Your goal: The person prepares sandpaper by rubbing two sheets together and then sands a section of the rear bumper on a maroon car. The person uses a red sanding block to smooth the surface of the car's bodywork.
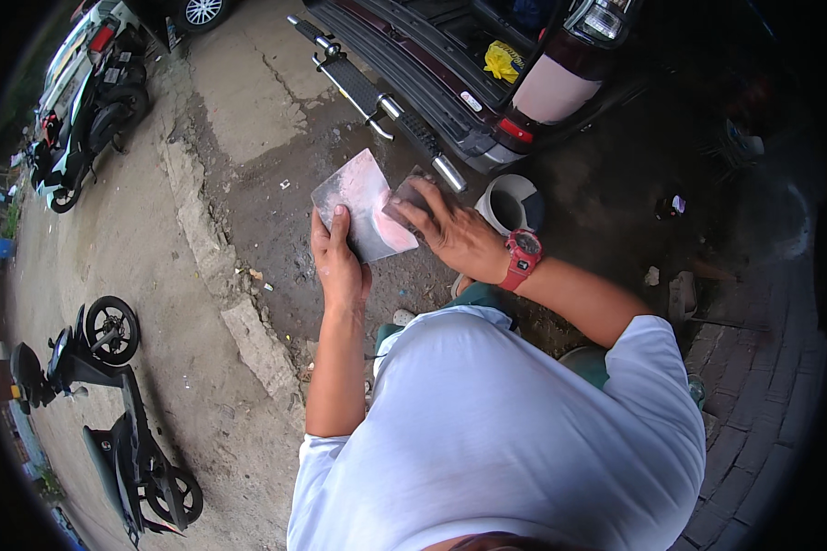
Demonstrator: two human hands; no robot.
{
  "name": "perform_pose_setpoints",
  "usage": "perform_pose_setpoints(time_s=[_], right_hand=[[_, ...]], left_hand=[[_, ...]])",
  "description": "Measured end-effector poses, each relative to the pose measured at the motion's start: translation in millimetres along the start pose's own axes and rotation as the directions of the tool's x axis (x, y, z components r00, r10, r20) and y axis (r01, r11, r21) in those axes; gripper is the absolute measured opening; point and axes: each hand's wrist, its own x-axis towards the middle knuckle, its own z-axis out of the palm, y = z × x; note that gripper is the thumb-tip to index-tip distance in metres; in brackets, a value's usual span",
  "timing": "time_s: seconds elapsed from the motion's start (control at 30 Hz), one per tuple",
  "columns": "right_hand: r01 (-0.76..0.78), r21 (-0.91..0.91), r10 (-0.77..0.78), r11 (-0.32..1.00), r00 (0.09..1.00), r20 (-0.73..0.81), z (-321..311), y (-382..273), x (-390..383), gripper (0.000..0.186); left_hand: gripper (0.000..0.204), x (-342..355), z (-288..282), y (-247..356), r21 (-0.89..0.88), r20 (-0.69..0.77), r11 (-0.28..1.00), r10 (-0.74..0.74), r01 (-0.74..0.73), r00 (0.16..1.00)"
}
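Pink paste (393, 230) coats part of a flat greyish plate (364, 204), thickest toward its right corner; the plate is held up over the ground (266, 207). The left hand (338, 264) pinches its lower-left edge, thumb on top, other fingers mostly hidden beneath. The right hand (452, 231), fingers slightly spread, holds a dark flat spreader (402, 193) at the plate's right edge; its thumb is hidden. The red watch (525, 254) has markings too small to read. Beyond, a yellow bag (502, 61) shows dark lettering.

Concrete ground (193, 358) carries a black motorbike (136, 418), small debris (255, 274) and, seemingly, a pale bucket (510, 186).
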Motion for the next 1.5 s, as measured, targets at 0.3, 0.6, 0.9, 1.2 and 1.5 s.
perform_pose_setpoints(time_s=[0.3, 0.6, 0.9, 1.2, 1.5], right_hand=[[0.095, -0.250, -0.068, 0.964, 0.991, 0.112, -37.9, -7.4, 6.4, 0.064], [-0.084, -0.210, 0.132, 0.974, 0.965, 0.227, -12.7, 5.4, -20.5, 0.068], [-0.024, -0.073, 0.026, 0.997, 1.000, 0.017, -34.9, -15.0, 2.2, 0.063], [0.246, 0.017, -0.246, 0.969, 0.969, 0.001, -55.5, -32.9, -8.6, 0.057], [-0.175, -0.069, 0.183, 0.982, 0.976, 0.122, -9.2, 31.2, -19.7, 0.070]], left_hand=[[0.038, -9.1, 3.3, -1.5, 0.490, 0.007, 0.861, 0.150, -0.134, 0.989], [0.039, -4.4, 1.4, -9.2, 0.016, -0.062, 0.999, 0.049, -0.048, 0.997], [0.067, -13.0, 9.1, -12.7, 0.499, 0.068, 0.866, 0.000, -0.034, 0.998], [0.040, 0.3, -20.5, -9.1, 0.110, -0.150, 0.981, 0.173, -0.157, 0.973], [0.047, -10.5, 10.3, -1.4, 0.053, 0.009, 0.990, -0.134, 0.134, 0.991]])
